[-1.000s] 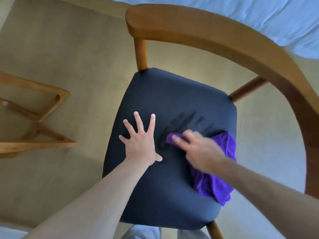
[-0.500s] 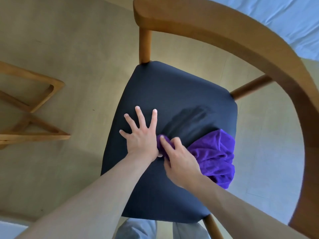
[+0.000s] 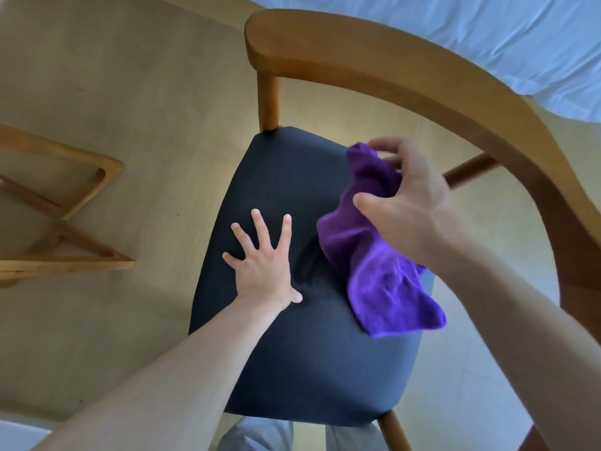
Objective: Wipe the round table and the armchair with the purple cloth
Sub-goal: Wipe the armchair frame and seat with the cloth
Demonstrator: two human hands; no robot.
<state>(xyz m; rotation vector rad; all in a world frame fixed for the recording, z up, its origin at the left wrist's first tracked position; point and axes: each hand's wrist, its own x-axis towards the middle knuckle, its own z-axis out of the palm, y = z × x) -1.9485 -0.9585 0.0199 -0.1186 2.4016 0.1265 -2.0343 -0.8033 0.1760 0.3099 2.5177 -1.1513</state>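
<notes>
I look straight down on the armchair: a dark fabric seat (image 3: 292, 362) inside a curved wooden arm and backrest (image 3: 406, 76). My left hand (image 3: 263, 262) lies flat on the middle of the seat, fingers spread. My right hand (image 3: 406, 203) is raised above the seat's right side and grips the purple cloth (image 3: 380, 271), which hangs down bunched from it. The cloth's lower end dangles over the seat's right edge. The round table's top is not in view.
A wooden leg frame (image 3: 61, 219) stands on the beige floor at the left. White bedding (image 3: 487, 34) fills the upper right, behind the backrest. My grey trouser legs (image 3: 260, 434) show at the seat's near edge.
My right hand has lifted the purple cloth off the seat and moved it up and to the right. Before, it pressed the cloth onto the seat beside my left hand, which has stayed put.
</notes>
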